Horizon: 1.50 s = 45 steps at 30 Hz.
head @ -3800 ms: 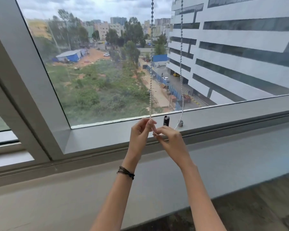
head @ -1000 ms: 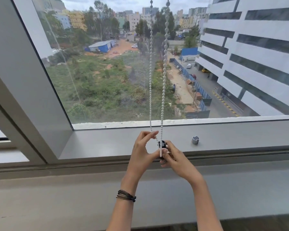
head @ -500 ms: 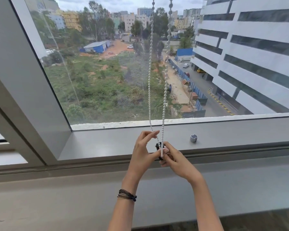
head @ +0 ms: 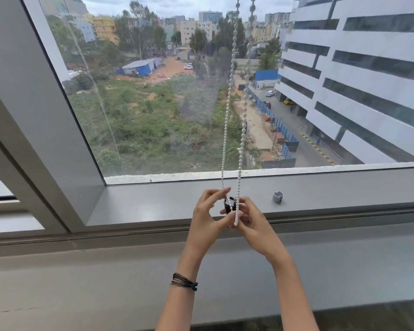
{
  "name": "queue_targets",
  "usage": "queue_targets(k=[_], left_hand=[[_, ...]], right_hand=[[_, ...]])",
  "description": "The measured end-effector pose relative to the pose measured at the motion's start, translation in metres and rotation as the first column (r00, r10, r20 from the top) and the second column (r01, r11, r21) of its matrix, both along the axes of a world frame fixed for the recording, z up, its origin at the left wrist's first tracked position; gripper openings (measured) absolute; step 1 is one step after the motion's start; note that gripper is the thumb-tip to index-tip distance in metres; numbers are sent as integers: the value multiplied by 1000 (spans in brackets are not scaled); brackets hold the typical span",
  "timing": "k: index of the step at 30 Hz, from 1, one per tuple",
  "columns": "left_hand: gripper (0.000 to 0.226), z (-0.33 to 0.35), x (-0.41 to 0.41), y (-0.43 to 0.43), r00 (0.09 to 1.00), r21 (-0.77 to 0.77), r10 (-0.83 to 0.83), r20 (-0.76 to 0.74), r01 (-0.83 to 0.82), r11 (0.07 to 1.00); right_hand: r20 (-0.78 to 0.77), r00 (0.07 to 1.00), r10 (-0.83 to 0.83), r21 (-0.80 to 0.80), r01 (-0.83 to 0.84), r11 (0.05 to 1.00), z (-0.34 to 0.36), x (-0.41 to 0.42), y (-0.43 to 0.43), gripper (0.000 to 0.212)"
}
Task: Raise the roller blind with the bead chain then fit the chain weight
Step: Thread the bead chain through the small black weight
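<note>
A white bead chain [head: 227, 125] hangs in two strands from above the frame down in front of the window pane. Both strands end at a small black chain weight [head: 230, 204] held between my two hands just above the sill. My left hand [head: 209, 217] pinches the left strand at the weight with thumb and forefinger. My right hand [head: 253, 222] grips the weight from the right, and the right strand's loose end hangs over its fingers. The roller blind itself is out of view above.
A small grey cap piece [head: 277, 196] stands on the grey window sill [head: 153, 204] to the right of my hands. A slanted grey window frame post [head: 46, 111] rises at the left. Below the sill is a wide grey ledge [head: 105, 278].
My hands have stayed together at the weight; the left forefinger has lifted a little and the black weight shows more between the fingers. The view has shifted slightly.
</note>
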<state>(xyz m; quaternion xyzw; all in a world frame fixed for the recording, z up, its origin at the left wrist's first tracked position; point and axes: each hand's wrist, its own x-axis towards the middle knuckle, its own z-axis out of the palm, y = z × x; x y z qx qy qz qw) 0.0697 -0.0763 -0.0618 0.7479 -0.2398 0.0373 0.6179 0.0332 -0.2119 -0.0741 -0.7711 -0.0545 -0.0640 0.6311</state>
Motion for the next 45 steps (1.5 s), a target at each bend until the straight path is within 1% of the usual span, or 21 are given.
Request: queue_targets(k=[3,7,10,13,17,20,24,26,28,30,31,32,33,34,35,36,37,38,41,43,45], left_hand=[[48,0,-2,0,1000,-25,12,-27,-12,1000],[43,1,-5,-1,999,-69,17,-42,-20,997],[45,0,-7,-2,998,-106,36,-58,-42,994],[43,-1,-8,-1,996,-101,55,-77,-63,993],[43,-1,-10,-2,993,-106,63,-99,-73,992],[45,-1,-12,-5,990,-127,68,-124,-84,988],[45,1,-14,-8,983,-201,15,-184,-52,978],[44,3,-15,-9,983,-226,2,-182,-43,973],[44,2,-14,-11,986,-225,27,-167,-65,972],[45,0,-13,-13,987,-205,62,-151,-92,974],[46,-1,-12,-14,987,-187,78,-139,-103,977],[46,-2,-12,-15,987,-171,94,-128,-116,978],[47,-3,-12,-15,987,-160,109,-119,-128,979],[48,-4,-12,-15,986,-151,121,-113,-137,979],[48,-4,-13,-15,986,-143,132,-104,-146,979],[48,-4,-13,-15,985,-135,142,-98,-154,979],[47,-3,-13,-15,985,-126,149,-89,-160,979],[47,-1,-13,-15,985,-118,153,-78,-162,980],[47,2,-16,-14,987,-112,152,-51,-157,981],[47,3,-17,-14,988,-118,143,-50,-148,982],[46,2,-17,-14,990,-113,135,-45,-139,984]], right_hand=[[19,999,-44,32,43,999,-2,-1,-1,26],[55,997,-63,75,59,995,-2,-2,0,21],[75,995,-63,72,57,996,-1,-3,-1,21],[57,994,-91,84,86,993,-4,-4,-3,24],[66,993,-102,83,97,992,-1,-5,-2,20],[91,992,-87,154,73,985,2,-7,1,14],[96,989,-117,215,94,972,3,-9,3,15],[96,988,-119,233,94,968,3,-10,3,14],[76,990,-115,241,94,966,3,-10,0,14],[47,992,-114,178,104,979,4,-10,-7,12],[45,989,-143,102,138,985,5,-9,-12,13],[72,975,-210,0,210,978,7,-7,-17,16],[132,941,-311,-108,325,939,9,-4,-25,20],[211,882,-421,-185,459,869,10,-1,-32,21],[281,809,-516,-222,578,786,10,2,-40,22],[310,751,-582,-242,655,716,9,7,-49,21],[300,724,-621,-276,689,670,6,12,-56,22],[263,724,-637,-337,688,643,3,18,-61,24],[170,763,-623,-551,598,582,-5,31,-69,29],[167,773,-612,-594,575,563,-7,37,-70,27],[180,760,-624,-584,593,554,-9,41,-70,21]])
